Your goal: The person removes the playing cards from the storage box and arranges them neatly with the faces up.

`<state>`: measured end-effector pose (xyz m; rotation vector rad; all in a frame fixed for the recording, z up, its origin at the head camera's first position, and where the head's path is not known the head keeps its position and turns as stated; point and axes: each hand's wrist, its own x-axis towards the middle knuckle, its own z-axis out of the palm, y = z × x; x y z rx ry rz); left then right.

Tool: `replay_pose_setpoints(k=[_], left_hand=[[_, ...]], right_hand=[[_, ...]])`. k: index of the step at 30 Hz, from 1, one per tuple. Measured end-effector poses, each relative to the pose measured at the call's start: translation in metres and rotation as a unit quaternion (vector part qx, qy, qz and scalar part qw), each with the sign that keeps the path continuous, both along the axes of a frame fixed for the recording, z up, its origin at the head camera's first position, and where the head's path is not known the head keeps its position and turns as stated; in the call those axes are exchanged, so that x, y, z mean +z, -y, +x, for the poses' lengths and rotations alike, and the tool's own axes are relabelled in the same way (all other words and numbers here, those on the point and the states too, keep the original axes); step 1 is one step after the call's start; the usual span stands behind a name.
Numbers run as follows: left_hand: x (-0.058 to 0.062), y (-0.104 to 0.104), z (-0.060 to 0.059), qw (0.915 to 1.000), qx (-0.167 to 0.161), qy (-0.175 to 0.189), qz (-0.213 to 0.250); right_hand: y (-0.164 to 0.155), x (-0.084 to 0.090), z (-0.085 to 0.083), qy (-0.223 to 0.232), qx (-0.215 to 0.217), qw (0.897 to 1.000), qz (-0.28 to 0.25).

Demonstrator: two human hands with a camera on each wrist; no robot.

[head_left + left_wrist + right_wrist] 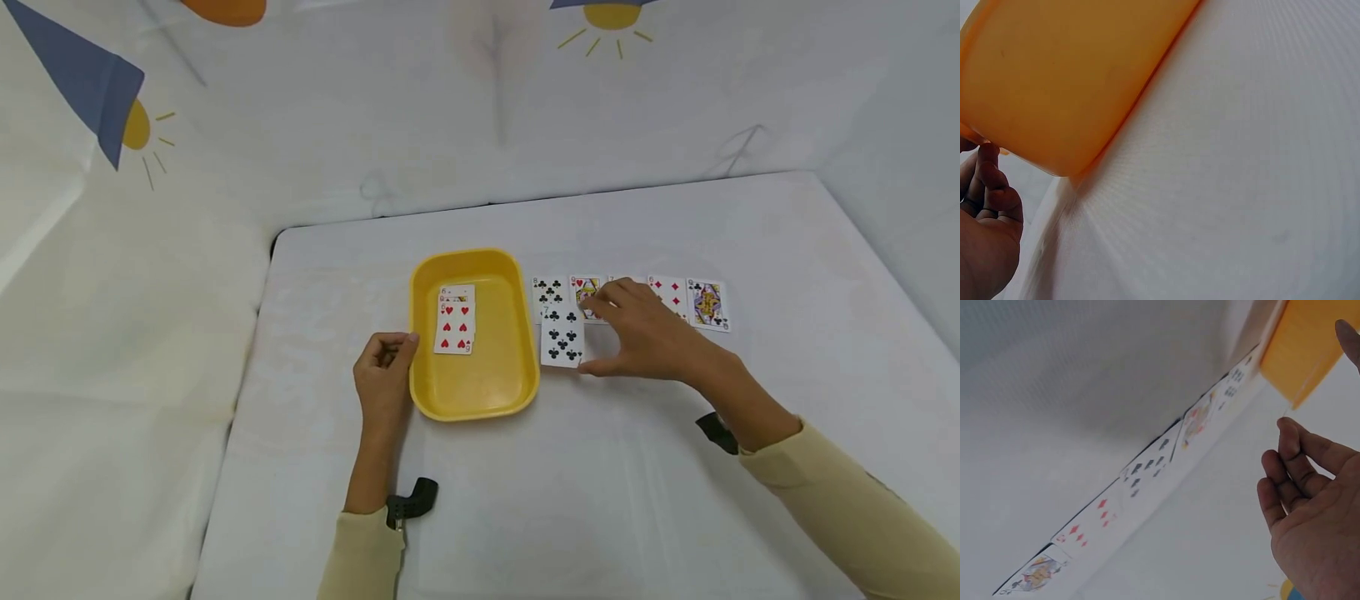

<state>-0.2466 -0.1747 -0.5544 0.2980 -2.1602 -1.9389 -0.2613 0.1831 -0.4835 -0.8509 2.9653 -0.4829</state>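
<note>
My right hand (637,329) holds a seven of clubs (562,337) by its right edge, between thumb and fingers. The card is face up just right of the yellow tray (517,398), overlapping the view of an eight of clubs (550,287). In the right wrist view that held card shows only as a thin edge near the fingertips. My left hand (384,375) pinches the tray's left rim with curled fingers; the left wrist view shows them at the tray wall (1054,81). Inside the tray lie overlapping cards, a six of hearts (454,329) on top.
Behind my right hand runs a row of face-up cards: a queen of hearts (585,287), a partly hidden card (622,277), a six of diamonds (667,292) and a queen of clubs (708,306). White cloth covers the table (562,492); a printed sheet (337,108) hangs behind.
</note>
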Motion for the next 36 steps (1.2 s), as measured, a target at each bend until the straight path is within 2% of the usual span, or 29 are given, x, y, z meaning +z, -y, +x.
replay_pose_setpoints(k=[7,15,25,36], left_hand=[[0.0,0.0,0.001,1.0,0.004,0.002,0.001],[0.0,-0.001,0.001,1.0,0.004,0.005,-0.002],[0.002,-0.003,0.002,0.9998,0.01,0.017,-0.004],[0.006,-0.004,0.005,0.9999,0.009,0.015,-0.001]], right_hand=[[-0.001,-0.015,0.0,0.021,-0.006,1.0,0.01],[0.001,-0.028,0.002,0.032,0.015,0.999,0.005],[0.003,-0.035,0.002,0.046,0.021,0.998,0.034],[0.003,-0.034,0.002,0.057,0.021,0.997,0.038]])
